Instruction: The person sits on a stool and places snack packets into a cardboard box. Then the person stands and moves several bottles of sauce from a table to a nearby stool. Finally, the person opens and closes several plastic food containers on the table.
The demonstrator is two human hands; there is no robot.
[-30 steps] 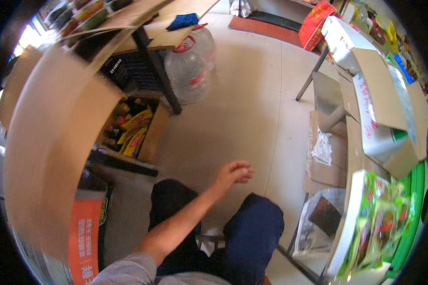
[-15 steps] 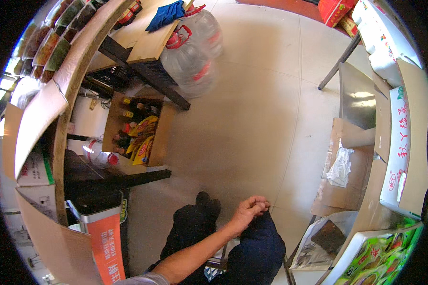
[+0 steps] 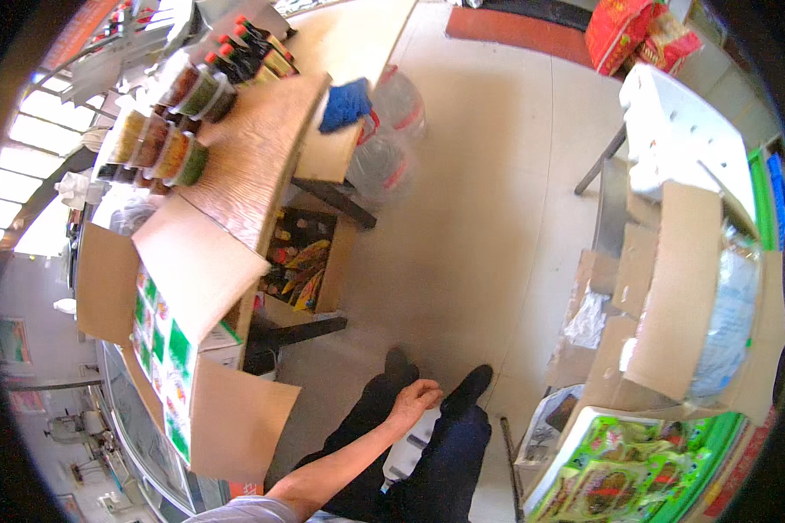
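My left hand (image 3: pixel 417 401) hovers or rests above my lap, by the gap between my knees; I cannot tell whether it touches my trousers. Its fingers are curled and close together, and the fingertips are hidden, so I cannot see whether anything is in them. Below the hand, between my dark trouser legs (image 3: pixel 449 462), is a white flat object (image 3: pixel 410 449) with dark slots. My right hand is out of view. To the left stands an opened cardboard box (image 3: pixel 235 427) filled with green and white packs (image 3: pixel 161 349).
A wooden table (image 3: pixel 253 148) at left bears lidded tubs (image 3: pixel 170 157), dark bottles (image 3: pixel 253 57) and a blue cloth (image 3: pixel 346 106). Big clear jugs (image 3: pixel 379 166) stand beyond it. Opened cartons (image 3: pixel 676 296) and green food packets (image 3: pixel 619 471) line the right side.
My view has swung left, bringing more of the table top and the open box of packs into sight. My left hand has shifted from beside the right knee to between the knees.
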